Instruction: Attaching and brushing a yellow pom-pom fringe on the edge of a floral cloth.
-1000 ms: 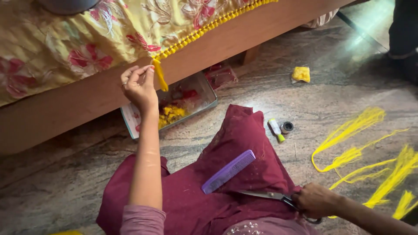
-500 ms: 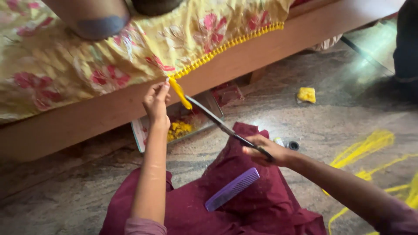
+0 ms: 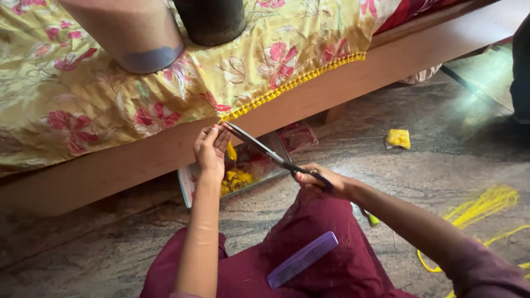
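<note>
Trimming the yellow fringe at the bed's front edge.

Left hand (image 3: 211, 148) pinches the yellow tassel (image 3: 232, 151) hanging from the pom-pom trim (image 3: 292, 84), fingers closed on its top; the strand hangs vertically. It is likely light, soft and limp, so hold it taut near the trim. Right hand (image 3: 323, 185) is clamped on the scissors (image 3: 259, 146) handles; their long axis runs diagonally, tips pointing up-left at the tassel. A purple comb (image 3: 302, 259) lies on the lap.

Right hand (image 3: 323, 185) scissors (image 3: 265, 150) meet left hand (image 3: 211, 148) at yellow fringe (image 3: 292, 84).
</note>
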